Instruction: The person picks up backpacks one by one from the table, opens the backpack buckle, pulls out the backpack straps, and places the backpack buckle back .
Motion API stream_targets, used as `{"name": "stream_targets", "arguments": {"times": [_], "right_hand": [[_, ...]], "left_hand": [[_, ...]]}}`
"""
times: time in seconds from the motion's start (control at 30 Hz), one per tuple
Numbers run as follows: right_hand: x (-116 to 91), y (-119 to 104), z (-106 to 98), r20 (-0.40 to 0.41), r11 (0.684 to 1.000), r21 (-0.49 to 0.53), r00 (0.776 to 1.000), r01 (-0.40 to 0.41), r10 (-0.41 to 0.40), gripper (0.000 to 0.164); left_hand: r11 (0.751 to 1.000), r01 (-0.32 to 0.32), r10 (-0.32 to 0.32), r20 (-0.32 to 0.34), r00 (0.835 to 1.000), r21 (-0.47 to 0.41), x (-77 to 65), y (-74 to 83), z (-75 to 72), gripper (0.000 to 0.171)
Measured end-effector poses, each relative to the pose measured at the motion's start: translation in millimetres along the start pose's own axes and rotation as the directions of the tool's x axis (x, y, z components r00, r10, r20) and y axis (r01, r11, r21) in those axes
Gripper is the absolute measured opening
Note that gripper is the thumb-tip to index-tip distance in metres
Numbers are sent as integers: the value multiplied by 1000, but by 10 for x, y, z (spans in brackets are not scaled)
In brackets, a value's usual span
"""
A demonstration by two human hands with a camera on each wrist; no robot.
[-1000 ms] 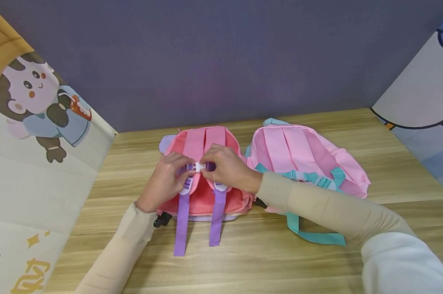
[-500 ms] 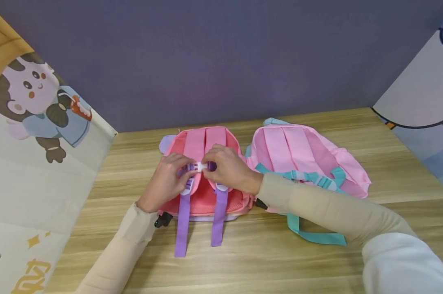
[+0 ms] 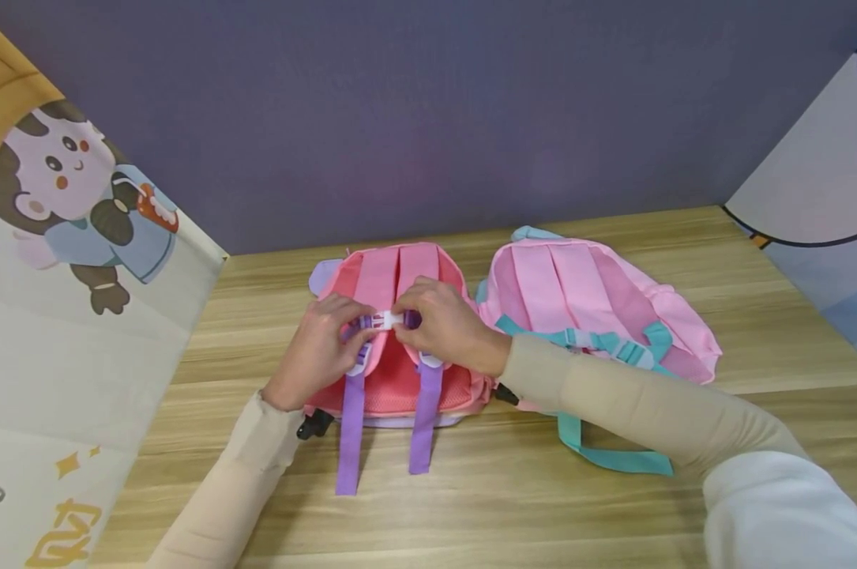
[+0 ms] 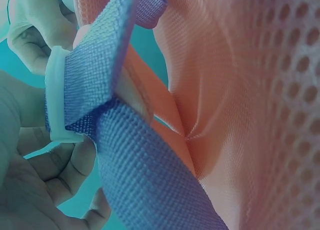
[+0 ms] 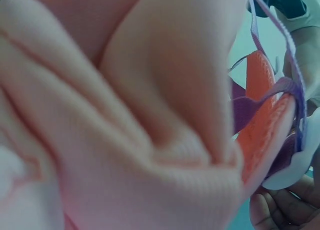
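Observation:
A coral backpack lies with its shoulder straps facing up. Across those straps, in the head view, a white side-release buckle joins a purple chest strap. My left hand pinches the buckle's left end between thumb and fingers. Its right end is pinched by my right hand. Whether the two halves are fully locked, I cannot tell. The left wrist view has a white strap adjuster and purple webbing close up, beside my fingers. Pink fabric covers most of the right wrist view.
To the right lies a light pink backpack with teal straps, partly under my right forearm. Two purple strap ends hang toward me on the wooden table. A dark panel stands behind.
My right hand has shifted very slightly to the right, and a little more of the white buckle shows between the hands. Both hands keep their pinch; the backpacks lie much as before.

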State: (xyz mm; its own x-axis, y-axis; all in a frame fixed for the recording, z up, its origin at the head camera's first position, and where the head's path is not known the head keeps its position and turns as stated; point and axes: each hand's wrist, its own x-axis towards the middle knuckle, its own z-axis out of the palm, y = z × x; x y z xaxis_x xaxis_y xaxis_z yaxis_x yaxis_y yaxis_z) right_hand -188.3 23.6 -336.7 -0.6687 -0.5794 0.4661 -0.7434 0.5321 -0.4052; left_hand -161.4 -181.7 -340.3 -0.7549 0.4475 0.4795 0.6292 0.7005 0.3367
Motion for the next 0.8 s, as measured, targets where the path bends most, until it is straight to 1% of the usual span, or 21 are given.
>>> {"name": "stream_targets", "arguments": {"times": [0.3,0.57,0.7,0.8], "right_hand": [[-4,-4,-15,0,1000,-11,1000,-1,1,16],[-11,24,-17,-23,1000,-23,1000,16,-16,14],[-19,26,-29,-25,999,-40,1000,9,-10,14],[-26,21,-37,-11,999,-51,1000,-6,6,14]], "left_hand": [[1000,-9,9,-5,1000,-4,-1,-8,-2,27],[1000,-15,15,-8,1000,-4,-10,-18,6,26],[1000,-21,21,-6,1000,-4,-20,-26,7,26],[1000,-21,21,-4,1000,-4,-30,-35,6,27]]}}
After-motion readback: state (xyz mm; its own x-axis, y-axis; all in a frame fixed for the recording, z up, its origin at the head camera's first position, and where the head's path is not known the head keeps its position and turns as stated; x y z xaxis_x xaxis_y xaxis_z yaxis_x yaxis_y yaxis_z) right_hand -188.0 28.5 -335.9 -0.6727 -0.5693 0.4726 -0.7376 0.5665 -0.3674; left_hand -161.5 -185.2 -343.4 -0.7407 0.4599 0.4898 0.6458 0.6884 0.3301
